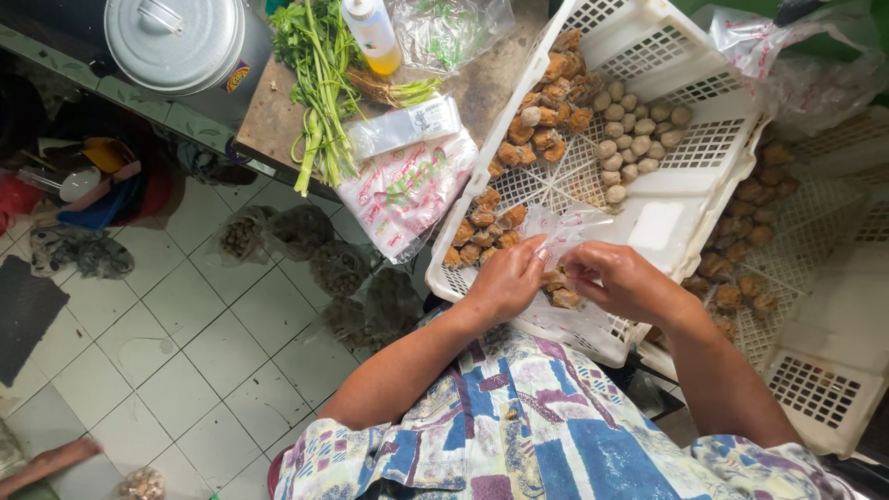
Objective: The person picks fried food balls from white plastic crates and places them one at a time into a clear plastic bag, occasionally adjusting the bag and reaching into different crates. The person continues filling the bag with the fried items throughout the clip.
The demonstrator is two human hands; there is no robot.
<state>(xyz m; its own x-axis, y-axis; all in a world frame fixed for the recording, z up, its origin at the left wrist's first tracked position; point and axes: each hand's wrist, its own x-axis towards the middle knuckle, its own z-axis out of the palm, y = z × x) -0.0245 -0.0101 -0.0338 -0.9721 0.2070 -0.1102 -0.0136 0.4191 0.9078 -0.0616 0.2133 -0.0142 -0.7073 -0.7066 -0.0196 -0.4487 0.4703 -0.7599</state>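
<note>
Both hands meet over the near edge of a white crate (690, 208). Left hand (507, 281) is curled, its fingertips pinching the edge of a clear bag (563, 231); right hand (619, 280) is likewise curled, thumb and fingers pinching the same bag from the right. Between the two hands, inside the bag, sit a few brown fried pieces (561, 289); how many, I cannot tell.

Further into the crate, loose fried pieces lie in a strip running from near left to far middle (537, 130). Just right of them is a cluster of pale round balls (630, 139), touching one another. A second crate (815, 389) lies to the right, partly under the first, with more brown pieces (741, 268) in it.

Left of the crate, on a small table (264, 120), lie a bunch of green herbs (319, 83), a squeeze bottle (372, 35) of yellow liquid, and a stack of printed plastic bags (407, 190) hanging over the near edge. A metal pot (176, 42) with its lid on stands at the far left.

On the tiled floor (185, 333) below the table sit several filled clear bags (338, 268) close together. A bare foot (51, 461) shows at the near left corner. The person wears a patterned shirt (537, 435).
</note>
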